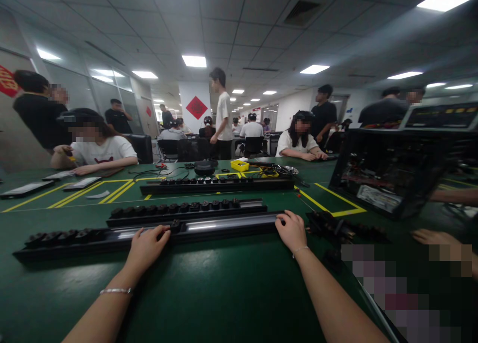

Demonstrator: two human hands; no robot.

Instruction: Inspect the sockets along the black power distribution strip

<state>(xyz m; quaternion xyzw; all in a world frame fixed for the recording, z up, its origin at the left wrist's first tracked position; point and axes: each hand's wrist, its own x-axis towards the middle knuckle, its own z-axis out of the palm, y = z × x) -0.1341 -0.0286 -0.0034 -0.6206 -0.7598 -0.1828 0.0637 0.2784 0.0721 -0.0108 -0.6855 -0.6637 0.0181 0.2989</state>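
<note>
A long black track rail (231, 226) with a shiny top channel lies across the green table in front of me. Several black socket-like modules (63, 237) sit along its left part, and a single small block (175, 226) stands near its middle. My left hand (147, 246) is closed over the rail's front edge, its fingertips just left of that block. At the right end, my right hand (292, 231) grips the rail with curled fingers. Right behind lies a second black rail (250, 206), lined with similar round modules (194, 207).
A third rail (220, 185) lies farther back, near a yellow box (239, 165) and cables. On the right are dark parts (332, 226), an open computer case (384, 173) and another person's hand (436, 237). People sit across the table; flat panels (28, 188) lie at left.
</note>
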